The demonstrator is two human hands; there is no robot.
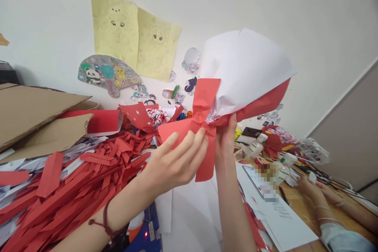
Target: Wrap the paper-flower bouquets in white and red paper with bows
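A cone-shaped bouquet wrap of white paper with a red outer layer is held up before the wall. Around its narrow neck sits a red paper bow with wide, stiff tails. My right hand is closed around the neck from behind, its thumb showing beside the red layer. My left hand lies across the front of the bow, fingers stretched and slightly apart, fingertips touching near the knot. Its thumb is hidden. What the wrap contains, if anything, cannot be seen.
Red folded paper strips are heaped at left beside cardboard. White paper lies below my hands. At right are a phone, bottles and another person's hands. Yellow drawings hang on the wall.
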